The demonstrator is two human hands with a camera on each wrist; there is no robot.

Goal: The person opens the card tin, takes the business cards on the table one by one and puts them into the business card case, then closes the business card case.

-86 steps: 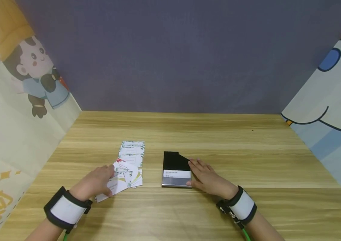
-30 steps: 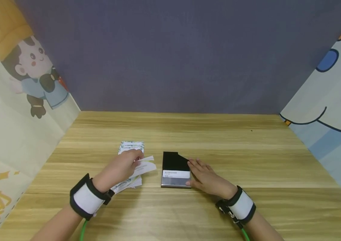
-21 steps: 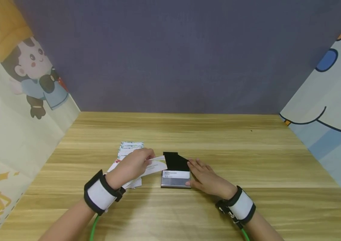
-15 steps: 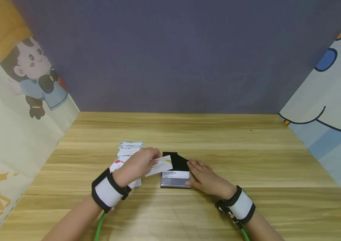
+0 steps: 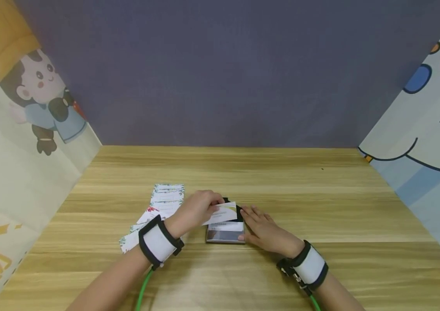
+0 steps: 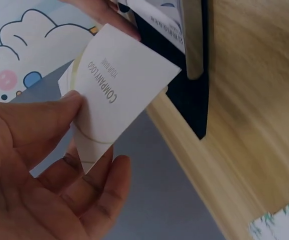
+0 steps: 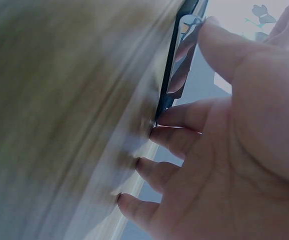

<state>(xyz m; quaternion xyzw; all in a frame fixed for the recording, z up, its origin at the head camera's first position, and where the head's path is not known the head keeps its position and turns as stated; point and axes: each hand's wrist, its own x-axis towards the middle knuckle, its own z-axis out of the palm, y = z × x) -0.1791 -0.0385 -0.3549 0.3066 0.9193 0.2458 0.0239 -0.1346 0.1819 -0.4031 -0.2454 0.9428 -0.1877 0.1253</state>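
My left hand (image 5: 196,209) pinches a white business card (image 5: 225,212) between thumb and fingers. In the left wrist view the card (image 6: 117,82) is tilted and shows "COMPANY LOGO" and a gold curve. It overlaps the black upper part of a business card holder (image 5: 225,236), whose lower front is shiny metal with a white label strip (image 5: 220,226). My right hand (image 5: 268,231) lies at the holder's right side, fingers stretched out. The right wrist view shows its thumb (image 7: 222,42) at the metal part and its fingertips down on the tabletop.
Left of the holder lie several overlapping white cards with leafy borders (image 5: 167,201), partly hidden behind my left wrist. More cards (image 5: 128,242) fan out nearer to me. The wooden table (image 5: 301,185) meets a dark back wall (image 5: 227,86), with cartoon-printed side panels.
My left hand has picked up a card from the pile and carried it right until it overlaps the holder. The right hand has stayed at the holder's side.
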